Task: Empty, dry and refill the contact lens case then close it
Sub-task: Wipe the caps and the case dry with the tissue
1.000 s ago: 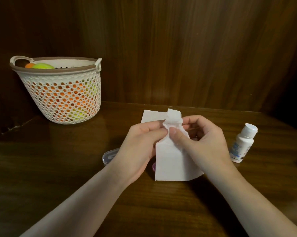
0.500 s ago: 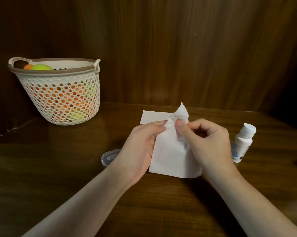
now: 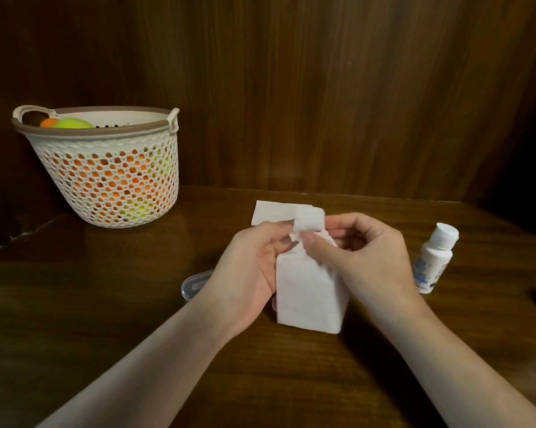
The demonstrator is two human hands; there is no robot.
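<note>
1. We hold a white tissue (image 3: 310, 291) above the brown wooden surface (image 3: 106, 304). Our left hand (image 3: 251, 273) curls round its left side, and our right hand (image 3: 368, 257) pinches its gathered neck, thumb in front.
2. The top of the tissue is bunched into a small tuft between the two hands; the rest hangs down as a flat sheet, its lower edge just above the surface.
3. We cannot see the contact lens case itself. A hint of pink (image 3: 273, 304) shows at the tissue's left edge, at about 7 o'clock from the tuft, too small for us to tell what it is.
4. A second white sheet (image 3: 273, 211) lies flat on the surface at 12 o'clock from our hands.
5. A clear plastic lid-like piece (image 3: 195, 284) lies at 9 o'clock from the tissue, partly behind our left wrist.
6. A small white bottle (image 3: 433, 261) with a blue label stands at 3 o'clock from our right hand, apart from it, its white cap on.
7. At 10 o'clock, well apart, a cream perforated basket (image 3: 112, 183) with a brown rim holds orange and yellow-green balls (image 3: 72, 122), seen over the rim and through the holes.
</note>
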